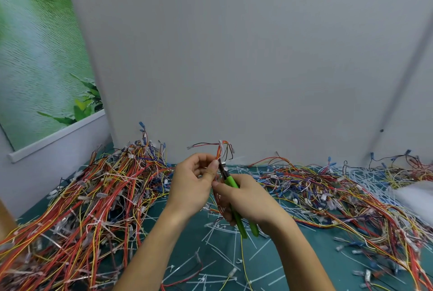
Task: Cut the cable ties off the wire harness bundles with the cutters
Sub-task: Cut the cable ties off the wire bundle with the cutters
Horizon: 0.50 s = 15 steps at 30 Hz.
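Left hand (189, 187) pinches harness (220, 150), right hand (247, 200) grips cutters (231, 182) between heaps (93, 197).

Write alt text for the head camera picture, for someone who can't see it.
A person's left hand pinches a wire harness bundle while the right hand grips green-handled cutters, their tip at the bundle. Heaps of coloured wires lie on both sides of a green mat strewn with white cable ties.

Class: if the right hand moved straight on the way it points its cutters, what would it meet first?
Most likely the wire bundle pinched in the left hand; the right hand aims the cutters at it, though depth is unclear.
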Each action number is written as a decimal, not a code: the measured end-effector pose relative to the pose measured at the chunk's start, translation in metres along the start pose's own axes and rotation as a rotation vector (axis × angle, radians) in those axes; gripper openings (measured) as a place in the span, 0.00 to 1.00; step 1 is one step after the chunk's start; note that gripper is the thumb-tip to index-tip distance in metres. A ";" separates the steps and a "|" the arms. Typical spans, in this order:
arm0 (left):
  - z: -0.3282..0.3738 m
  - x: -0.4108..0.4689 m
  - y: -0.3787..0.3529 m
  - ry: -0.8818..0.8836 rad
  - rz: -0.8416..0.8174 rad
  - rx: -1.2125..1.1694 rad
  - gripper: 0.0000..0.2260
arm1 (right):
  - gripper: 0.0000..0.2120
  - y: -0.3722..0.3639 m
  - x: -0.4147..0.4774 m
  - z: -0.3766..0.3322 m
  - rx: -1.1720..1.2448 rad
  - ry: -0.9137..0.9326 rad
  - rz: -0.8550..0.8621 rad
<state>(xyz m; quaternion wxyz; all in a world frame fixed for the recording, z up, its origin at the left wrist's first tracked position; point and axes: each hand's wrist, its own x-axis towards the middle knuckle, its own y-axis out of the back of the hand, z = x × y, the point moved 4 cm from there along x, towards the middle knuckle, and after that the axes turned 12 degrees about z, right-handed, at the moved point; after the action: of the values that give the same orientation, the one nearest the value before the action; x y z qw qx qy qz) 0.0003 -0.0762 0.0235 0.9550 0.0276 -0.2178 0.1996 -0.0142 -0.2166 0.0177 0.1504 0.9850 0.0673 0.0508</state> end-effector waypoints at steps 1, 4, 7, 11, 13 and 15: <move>0.000 0.000 0.000 -0.003 0.001 -0.001 0.06 | 0.14 0.000 0.000 0.000 -0.007 0.003 0.004; 0.001 0.001 0.001 -0.005 0.005 -0.013 0.06 | 0.15 0.000 0.001 0.000 -0.018 0.004 0.019; 0.001 0.001 0.001 0.008 0.006 -0.025 0.06 | 0.15 0.000 0.001 0.000 -0.009 0.000 0.019; 0.000 0.001 0.001 0.013 0.009 -0.035 0.06 | 0.14 -0.002 0.000 -0.001 0.033 -0.001 -0.002; 0.001 0.001 0.002 0.010 0.009 -0.041 0.06 | 0.14 -0.003 0.000 -0.001 0.041 0.007 -0.026; 0.002 0.000 0.002 0.000 0.007 -0.033 0.06 | 0.14 -0.003 0.000 -0.001 0.026 0.017 -0.037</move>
<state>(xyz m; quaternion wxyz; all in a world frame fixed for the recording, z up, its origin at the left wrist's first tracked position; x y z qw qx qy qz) -0.0011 -0.0743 0.0254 0.9547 0.0109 -0.2210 0.1991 -0.0147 -0.2137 0.0180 0.1381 0.9850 0.0875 0.0554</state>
